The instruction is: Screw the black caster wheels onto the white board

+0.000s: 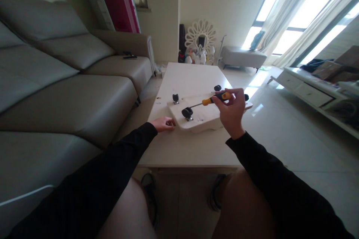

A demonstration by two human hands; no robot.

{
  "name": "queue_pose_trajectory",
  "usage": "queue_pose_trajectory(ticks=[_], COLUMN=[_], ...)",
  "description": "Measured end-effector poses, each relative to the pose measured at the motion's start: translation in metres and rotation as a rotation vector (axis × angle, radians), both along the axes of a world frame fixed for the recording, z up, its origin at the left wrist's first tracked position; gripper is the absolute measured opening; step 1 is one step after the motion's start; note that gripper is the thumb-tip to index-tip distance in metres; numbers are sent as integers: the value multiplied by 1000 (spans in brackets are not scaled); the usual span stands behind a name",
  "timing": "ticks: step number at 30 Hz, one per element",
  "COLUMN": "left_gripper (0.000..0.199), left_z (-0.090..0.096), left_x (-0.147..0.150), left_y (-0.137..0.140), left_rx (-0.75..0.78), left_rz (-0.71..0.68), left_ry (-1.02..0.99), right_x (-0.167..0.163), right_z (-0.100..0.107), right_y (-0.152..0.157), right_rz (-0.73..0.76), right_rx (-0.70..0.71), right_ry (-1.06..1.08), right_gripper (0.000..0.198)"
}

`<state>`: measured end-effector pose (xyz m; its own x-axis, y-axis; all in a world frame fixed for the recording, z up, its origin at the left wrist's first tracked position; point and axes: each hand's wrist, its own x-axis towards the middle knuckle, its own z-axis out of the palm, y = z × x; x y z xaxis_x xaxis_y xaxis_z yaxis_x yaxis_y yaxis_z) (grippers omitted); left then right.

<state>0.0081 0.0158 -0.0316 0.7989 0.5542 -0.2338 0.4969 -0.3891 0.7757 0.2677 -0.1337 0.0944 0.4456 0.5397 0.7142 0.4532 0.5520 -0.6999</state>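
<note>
My right hand (232, 112) is closed round the yellow and black handle of a screwdriver (207, 101). Its thin shaft slants left and down to the nearest black caster wheel (187, 112), which stands on a metal plate on a pale wooden board (203, 114). More casters, one at the back left (175, 98) and one at the back right (217, 88), stick up from the board; another shows partly behind my right hand. At the board's near left corner my left hand (165, 124) rests on the table, its fingers loosely curled and apart from the thumb.
The board lies on a long white table (190, 153). A grey-brown sofa (92, 101) runs along the left, with a dark phone-like object (130, 57) on its seat. To the right stands a low white cabinet (311, 91); a grey bench (243, 56) is at the back.
</note>
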Motion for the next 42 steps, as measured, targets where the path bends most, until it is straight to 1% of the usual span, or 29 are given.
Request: queue_pose_trajectory(ticks=[5, 9, 11, 13, 17, 22, 24, 28, 32, 39, 42], left_gripper=[40, 43, 41, 39, 37, 39, 40, 44, 44, 42, 41], left_z=[3, 5, 5, 5, 5, 6, 5, 4, 2, 5, 5], left_x=[0, 0, 0, 0, 1, 1, 1, 2, 3, 2, 2], left_y=[-1, -3, -4, -5, -5, -4, -4, -2, -1, -3, -4], left_rx=[2, 5, 13, 12, 6, -7, -13, -25, 3, 20, 13], left_rz=[-2, 0, 6, 14, 25, 27, 29, 25, 21, 6, 7], left_ry=[12, 7, 4, 4, 12, 12, 11, 11, 15, 19, 20], right_x=[-3, -3, -3, -3, -4, -5, -6, -8, -7, -8, -8], right_z=[2, 3, 1, -1, -1, 7, 8, 8, 8, 6, 8], right_y=[-3, -4, -4, -3, -5, -9, -10, -12, -12, -11, -13], right_rz=[57, 134, 142, 140, 184, 143, 147, 144, 121, 65, 7], right_rx=[-39, 4, 24, 22, -10, 30, 42, 48, 53, 34, 37], right_ry=[-5, 29, 29, 25, 21, 22, 26, -26, -75, -115, -180], right_gripper=[42, 43, 44, 44, 42, 44, 44, 43, 43, 43, 39])
